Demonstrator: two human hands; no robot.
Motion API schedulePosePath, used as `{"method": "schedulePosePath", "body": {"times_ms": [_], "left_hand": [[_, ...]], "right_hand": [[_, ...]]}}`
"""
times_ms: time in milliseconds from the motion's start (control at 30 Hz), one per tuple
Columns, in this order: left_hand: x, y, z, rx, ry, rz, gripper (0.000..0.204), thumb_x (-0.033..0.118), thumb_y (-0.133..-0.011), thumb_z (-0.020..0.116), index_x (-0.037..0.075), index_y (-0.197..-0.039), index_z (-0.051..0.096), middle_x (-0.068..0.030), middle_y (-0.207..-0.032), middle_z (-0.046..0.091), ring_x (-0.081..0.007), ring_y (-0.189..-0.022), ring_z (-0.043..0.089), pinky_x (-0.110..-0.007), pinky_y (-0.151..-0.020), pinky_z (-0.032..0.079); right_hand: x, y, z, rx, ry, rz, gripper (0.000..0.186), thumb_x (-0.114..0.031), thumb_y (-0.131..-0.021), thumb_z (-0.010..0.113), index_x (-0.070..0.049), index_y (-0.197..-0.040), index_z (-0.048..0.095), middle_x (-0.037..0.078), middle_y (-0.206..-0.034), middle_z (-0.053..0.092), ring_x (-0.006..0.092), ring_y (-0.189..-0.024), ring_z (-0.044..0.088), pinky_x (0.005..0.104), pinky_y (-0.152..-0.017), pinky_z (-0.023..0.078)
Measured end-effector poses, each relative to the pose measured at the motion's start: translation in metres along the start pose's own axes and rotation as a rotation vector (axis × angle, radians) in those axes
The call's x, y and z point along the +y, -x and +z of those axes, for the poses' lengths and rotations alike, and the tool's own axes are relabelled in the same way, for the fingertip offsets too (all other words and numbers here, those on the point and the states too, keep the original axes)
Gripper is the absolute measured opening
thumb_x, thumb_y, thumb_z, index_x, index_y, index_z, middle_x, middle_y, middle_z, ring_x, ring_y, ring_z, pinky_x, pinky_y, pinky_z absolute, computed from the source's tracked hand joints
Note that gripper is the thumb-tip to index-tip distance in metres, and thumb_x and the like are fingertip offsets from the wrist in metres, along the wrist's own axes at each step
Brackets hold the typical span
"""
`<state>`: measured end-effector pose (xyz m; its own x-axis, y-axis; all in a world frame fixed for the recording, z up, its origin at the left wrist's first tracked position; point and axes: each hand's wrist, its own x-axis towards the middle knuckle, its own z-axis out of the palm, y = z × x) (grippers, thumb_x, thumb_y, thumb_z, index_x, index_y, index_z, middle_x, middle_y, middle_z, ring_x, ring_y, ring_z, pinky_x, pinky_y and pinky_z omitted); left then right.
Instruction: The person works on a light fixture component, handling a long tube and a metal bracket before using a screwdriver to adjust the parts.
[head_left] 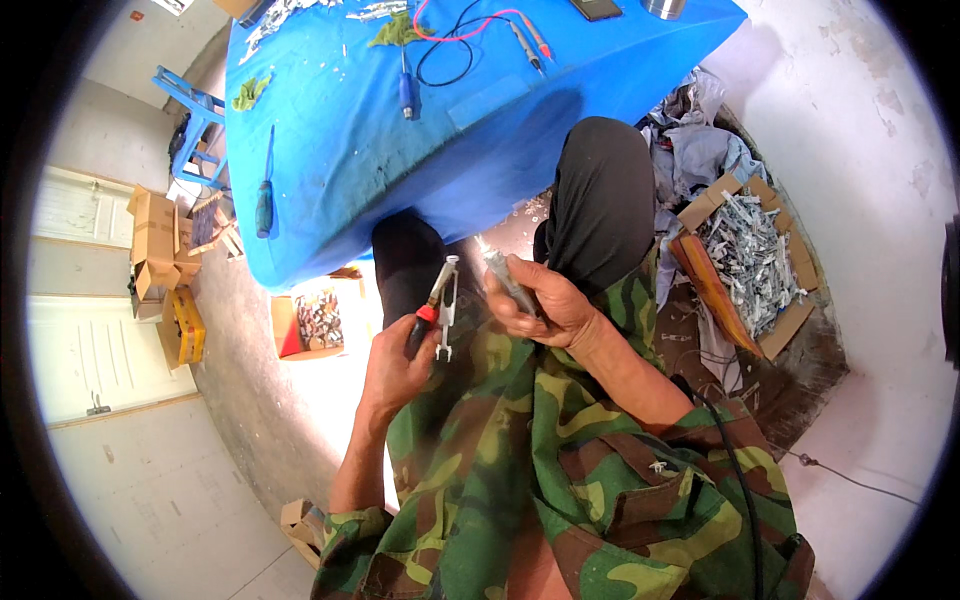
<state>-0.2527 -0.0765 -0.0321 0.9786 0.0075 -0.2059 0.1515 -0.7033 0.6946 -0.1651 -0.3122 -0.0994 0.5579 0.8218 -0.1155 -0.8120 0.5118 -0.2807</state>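
Note:
My left hand [398,362] grips red-and-black handled pliers [424,320], with a slim silvery forked part [445,345] at their jaws. My right hand [535,305] is closed around a grey cylindrical tool [505,278] with a thin light tip, held just right of the pliers. Both hands are over my lap, between my dark-covered knees [595,190].
A blue-covered table [330,170] carries screwdrivers [406,90], probe leads [520,45] and green cloths [252,92]. At right a carton holds many metal strips [745,260]; left are a blue chair [195,130], cardboard boxes [155,230] and a box of small pieces [318,320].

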Motion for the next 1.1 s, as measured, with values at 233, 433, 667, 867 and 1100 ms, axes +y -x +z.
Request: {"method": "schedulePosePath", "body": {"times_ms": [233, 433, 667, 867, 1100], "left_hand": [[0.005, -0.001, -0.011, 0.035, -0.047, 0.003, 0.026, 0.021, -0.094, 0.065, -0.003, -0.102, 0.065, -0.0220, -0.085, 0.063, -0.0379, -0.076, 0.061, -0.041, -0.072, 0.048], [0.020, -0.002, 0.007, 0.032, 0.032, 0.022, 0.029, 0.022, -0.094, 0.065, -0.004, -0.108, 0.064, -0.0229, -0.091, 0.063, -0.0377, -0.081, 0.061, -0.041, -0.075, 0.048], [0.014, -0.003, 0.026, 0.019, 0.345, -0.046, 0.029, 0.013, -0.098, 0.063, -0.001, -0.122, 0.065, -0.0046, -0.097, 0.065, -0.0150, -0.093, 0.059, -0.031, -0.084, 0.050], [0.021, -0.004, 0.019, 0.071, 0.362, -0.141, 0.040, 0.025, -0.101, 0.062, -0.002, -0.130, 0.066, -0.0054, -0.111, 0.069, -0.0121, -0.095, 0.060, -0.028, -0.086, 0.048], [0.005, -0.006, 0.019, 0.086, 0.336, -0.138, 0.046, 0.032, -0.100, 0.065, -0.005, -0.128, 0.066, -0.0107, -0.115, 0.071, -0.0165, -0.107, 0.063, -0.033, -0.097, 0.049]], "right_hand": [[0.007, -0.013, -0.004, 0.225, 0.300, -0.087, 0.034, -0.040, -0.106, 0.057, -0.006, -0.108, 0.061, 0.003, -0.087, 0.063, 0.0079, -0.067, 0.058, 0.0193, -0.047, 0.039], [0.012, -0.014, 0.022, 0.311, 0.444, -0.120, 0.024, -0.024, -0.098, 0.072, -0.005, -0.106, 0.060, 0.002, -0.082, 0.065, 0.0068, -0.063, 0.059, 0.0198, -0.048, 0.039], [0.005, -0.012, 0.022, 0.355, 0.516, -0.390, 0.017, -0.016, -0.094, 0.073, -0.006, -0.099, 0.061, 0.000, -0.073, 0.059, 0.0075, -0.056, 0.055, 0.0233, -0.046, 0.038], [-0.089, 0.045, 0.040, 0.601, -0.071, -0.995, 0.010, -0.017, -0.100, 0.068, -0.014, -0.096, 0.060, -0.002, -0.077, 0.059, 0.0044, -0.052, 0.049, 0.0180, -0.040, 0.035], [-0.152, 0.158, -0.078, 1.031, -0.589, -1.566, 0.033, -0.044, -0.106, 0.050, -0.013, -0.092, 0.048, 0.000, -0.079, 0.052, 0.0111, -0.062, 0.044, 0.0276, -0.051, 0.032]]}}
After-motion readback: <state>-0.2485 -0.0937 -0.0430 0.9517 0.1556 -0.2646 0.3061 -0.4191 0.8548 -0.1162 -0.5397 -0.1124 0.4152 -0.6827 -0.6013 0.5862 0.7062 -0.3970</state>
